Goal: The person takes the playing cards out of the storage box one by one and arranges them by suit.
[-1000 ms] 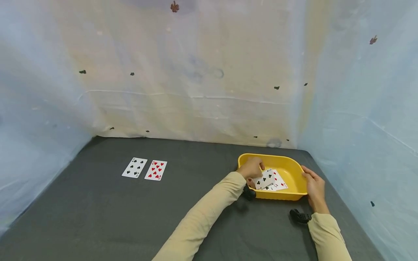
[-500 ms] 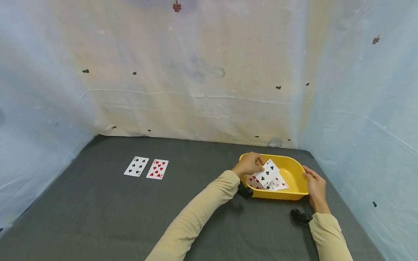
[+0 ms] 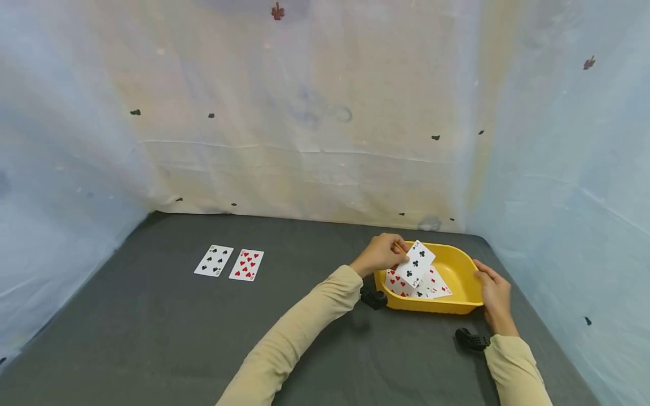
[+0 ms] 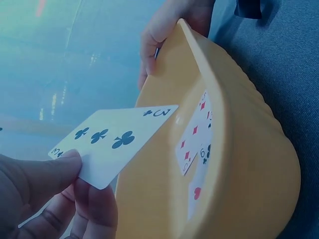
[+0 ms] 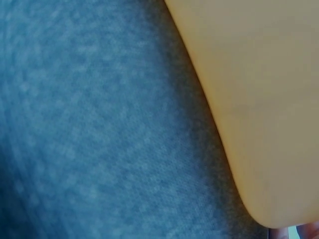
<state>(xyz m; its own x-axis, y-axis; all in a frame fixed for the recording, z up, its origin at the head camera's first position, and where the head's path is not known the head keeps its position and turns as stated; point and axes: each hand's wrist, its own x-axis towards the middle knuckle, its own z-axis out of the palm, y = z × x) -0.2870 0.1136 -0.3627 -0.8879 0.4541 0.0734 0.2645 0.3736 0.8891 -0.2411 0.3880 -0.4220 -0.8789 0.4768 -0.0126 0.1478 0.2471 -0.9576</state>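
White three of clubs, pinched between the left hand's thumb and fingers, tilts above the yellow tray, higher than a moment ago, seemingly now separated from the loose cards inside. The right hand grips the tray's right end. Well left, a spades card and hearts card lie side by side.

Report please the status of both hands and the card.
Left hand pinches three of clubs. Right hand grips yellow tray. Pinched card held apart from tray's cards, nothing visibly blocking it.
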